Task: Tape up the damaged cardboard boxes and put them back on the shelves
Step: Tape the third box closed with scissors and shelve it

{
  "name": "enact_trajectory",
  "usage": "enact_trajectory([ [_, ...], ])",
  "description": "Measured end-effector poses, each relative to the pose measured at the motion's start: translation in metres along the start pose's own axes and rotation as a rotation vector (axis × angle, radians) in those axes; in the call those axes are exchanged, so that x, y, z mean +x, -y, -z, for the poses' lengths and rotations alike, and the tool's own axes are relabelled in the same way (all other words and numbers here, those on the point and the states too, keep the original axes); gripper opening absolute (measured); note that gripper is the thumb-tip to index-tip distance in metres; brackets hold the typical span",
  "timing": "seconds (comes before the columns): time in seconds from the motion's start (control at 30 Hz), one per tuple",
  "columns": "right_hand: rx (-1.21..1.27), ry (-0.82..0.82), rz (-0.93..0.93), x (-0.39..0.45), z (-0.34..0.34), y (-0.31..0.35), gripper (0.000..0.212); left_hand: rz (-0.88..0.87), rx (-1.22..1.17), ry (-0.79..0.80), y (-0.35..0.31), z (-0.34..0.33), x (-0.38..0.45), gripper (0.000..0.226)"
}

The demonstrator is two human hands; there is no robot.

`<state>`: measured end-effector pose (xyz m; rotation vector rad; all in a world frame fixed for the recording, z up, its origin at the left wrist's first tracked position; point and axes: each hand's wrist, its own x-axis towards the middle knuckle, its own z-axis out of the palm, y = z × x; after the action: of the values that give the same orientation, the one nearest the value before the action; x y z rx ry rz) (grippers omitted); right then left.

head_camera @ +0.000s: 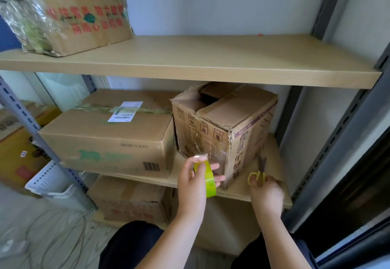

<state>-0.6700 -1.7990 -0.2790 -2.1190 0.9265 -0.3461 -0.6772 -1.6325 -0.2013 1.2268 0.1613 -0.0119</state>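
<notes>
The left hand (193, 181) curls its fingers around a yellow-green tape roll (205, 179), thumb on its top edge; a clear strip runs from it to the damaged box (224, 129) on the middle shelf (268, 188); the right hand (266, 192) grips yellow-handled scissors (258, 175) — blades up, beside the box's corner; its top flaps stand open — a larger taped box (109, 135) sits just left.

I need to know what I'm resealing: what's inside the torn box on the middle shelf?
The torn box has its top flaps partly open, leaving a dark gap near the back. Only shadow shows through it; the contents are hidden by the flaps and walls.
</notes>
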Motion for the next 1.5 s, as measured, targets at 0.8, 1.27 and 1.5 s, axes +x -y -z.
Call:
enact_trajectory([
  [0.8,0.269,-0.366,0.843,-0.047,0.186,0.140,0.016,-0.175,0.363,0.423,-0.107,-0.118,-0.045,0.015],
  [1.27,0.211,-0.198,0.575,-0.001,0.232,0.180,0.017,0.146,0.090,0.373,-0.131,-0.182,-0.041,0.018],
  [1.5,-0.206,-0.137,0.484,0.019,0.241,0.200,0.071,0.155,-0.005,0.469,-0.120,-0.177,-0.029,0.026],
])
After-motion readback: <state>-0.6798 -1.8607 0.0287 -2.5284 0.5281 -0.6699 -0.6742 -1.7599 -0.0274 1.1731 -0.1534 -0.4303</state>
